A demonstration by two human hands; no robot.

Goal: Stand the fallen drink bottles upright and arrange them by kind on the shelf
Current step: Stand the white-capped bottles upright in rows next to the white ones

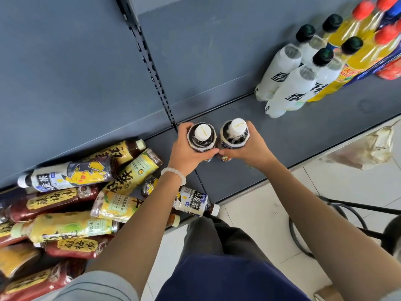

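From the head view, two dark tea bottles with white caps stand upright side by side near the middle of the grey shelf (303,135). The left hand (186,153) curls round the left bottle (202,135), thumb across its near side, a pale bead bracelet (175,173) on the wrist; the right hand (249,148) grips the right bottle (235,132) the same way — the two thumbs nearly meet between the bottles. To the left lies a heap of fallen bottles (76,203), yellow-labelled, red-labelled and dark tea ones, on their sides and overlapping. At the far right stand upright white bottles with black caps (290,83), and just beside them orange bottles with red caps (358,55).
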